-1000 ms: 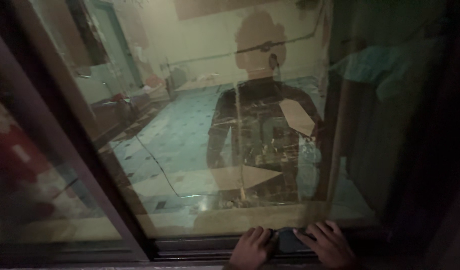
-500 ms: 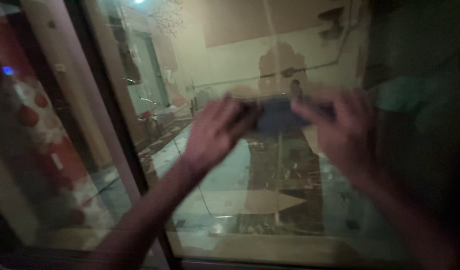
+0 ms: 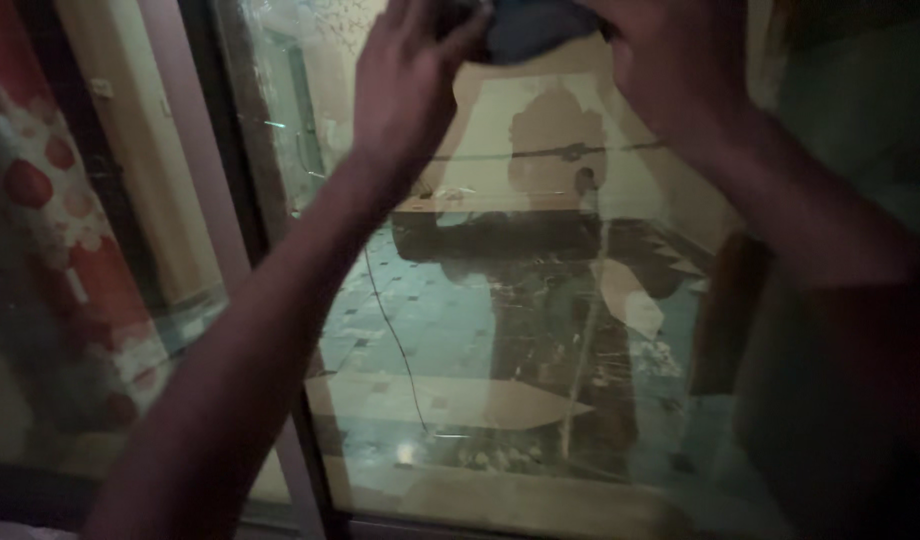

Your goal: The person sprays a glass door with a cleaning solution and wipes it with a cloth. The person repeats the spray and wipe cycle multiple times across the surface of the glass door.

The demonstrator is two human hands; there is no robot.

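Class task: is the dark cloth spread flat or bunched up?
Bunched. The dark cloth shows as a rounded wad gripped between the left hand and right hand, high against the window glass.

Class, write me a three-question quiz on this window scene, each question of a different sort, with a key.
1. True or false: both hands are raised near the top of the glass pane.
2. What do the left hand and right hand hold between them? A) dark blue cloth B) spray bottle C) brush
3. Fill in: a dark silhouette is reflected in the ____.

Key: 1 true. 2 A, the cloth. 3 glass.
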